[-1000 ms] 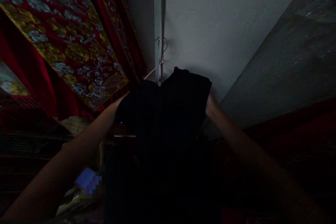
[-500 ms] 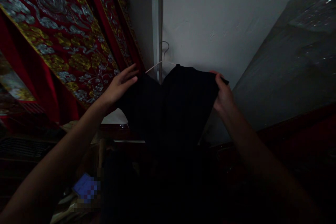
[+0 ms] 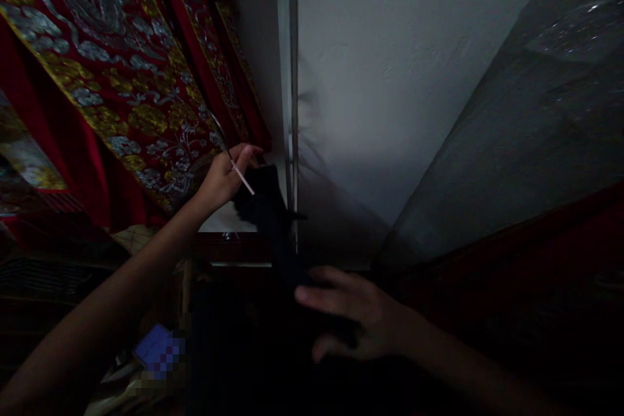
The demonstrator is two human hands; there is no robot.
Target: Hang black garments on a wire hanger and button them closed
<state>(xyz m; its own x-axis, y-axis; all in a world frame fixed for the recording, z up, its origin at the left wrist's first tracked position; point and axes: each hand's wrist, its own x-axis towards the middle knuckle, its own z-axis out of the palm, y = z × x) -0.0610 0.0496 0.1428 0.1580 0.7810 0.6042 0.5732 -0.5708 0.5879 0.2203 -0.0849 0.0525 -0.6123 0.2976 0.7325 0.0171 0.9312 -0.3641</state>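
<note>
A black garment [image 3: 273, 227] hangs turned edge-on from a thin clothes hanger [image 3: 242, 176], whose hook points up and left. My left hand [image 3: 227, 177] is closed round the hanger just below its hook, at the garment's top. Lower down and to the right is my right hand [image 3: 358, 312], with thumb and fingers apart beside the dark cloth. Deep shadow hides the garment's lower end, and whether my right fingers touch it is hard to make out.
A red cloth [image 3: 146, 84] with gold and silver embroidery hangs at the left. Behind stands a pale wall [image 3: 380, 45] with a vertical metal strip [image 3: 287, 65]. Clear plastic sheeting [image 3: 526, 110] covers the right side. A blue card [image 3: 156, 346] lies among dark clutter at lower left.
The garment has turned from facing me to edge-on, and its hanger has swung left. My left hand has gone from the shoulder to the hanger. My right hand left the other shoulder and dropped.
</note>
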